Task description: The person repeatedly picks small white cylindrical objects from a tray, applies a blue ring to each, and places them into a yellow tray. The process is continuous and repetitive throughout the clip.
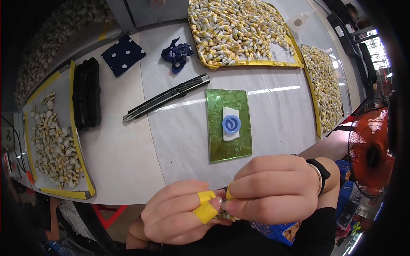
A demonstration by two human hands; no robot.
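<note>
Bench (128, 153): pale grey, marbled. Mat (228, 126): translucent green, carrying a white block (230, 117) and a blue disc (231, 124) with a white swirl. Cloth (123, 54): navy, white polka dots. Rag (176, 54): dark blue. Knife (166, 97): black and silver. Trays (256, 62): yellow-edged. Fan (369, 153): orange-red. Left hand (179, 215): yellow tape (205, 207) on its fingers.

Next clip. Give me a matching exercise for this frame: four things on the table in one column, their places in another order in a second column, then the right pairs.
Things
1. utility knife
2. blue disc
3. polka-dot cloth
4. black tray

Places
A. on the white piece on the green mat
B. far left, beside the tray of pale pieces
C. diagonally, left of the green mat
D. far side, left of the crumpled blue cloth

Pairs: 1-C, 2-A, 3-D, 4-B
</note>
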